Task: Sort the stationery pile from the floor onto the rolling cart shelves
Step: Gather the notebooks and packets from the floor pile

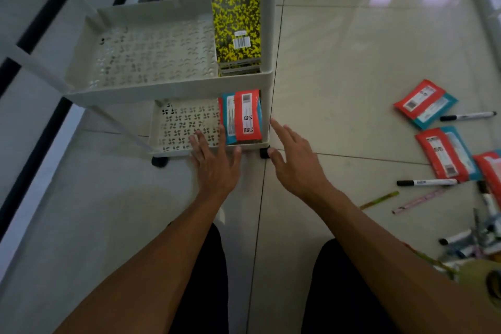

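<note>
at the frame's right edge the stationery pile [461,241] on the floor [352,62] blurs and is cut off. left hand [214,168] and right hand [295,163] hover, fingers spread, holding nothing, by the cart [168,89], whose lower shelf [173,150] is half hidden.

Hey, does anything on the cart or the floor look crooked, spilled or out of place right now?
Nothing looks damaged or spilled. The yellow-and-black spiral notebooks and the red-and-blue packets sit squarely at the right ends of their white cart shelves. Only the unsorted packets, black-capped markers and rulers lie scattered at angles on the tiled floor.
</note>
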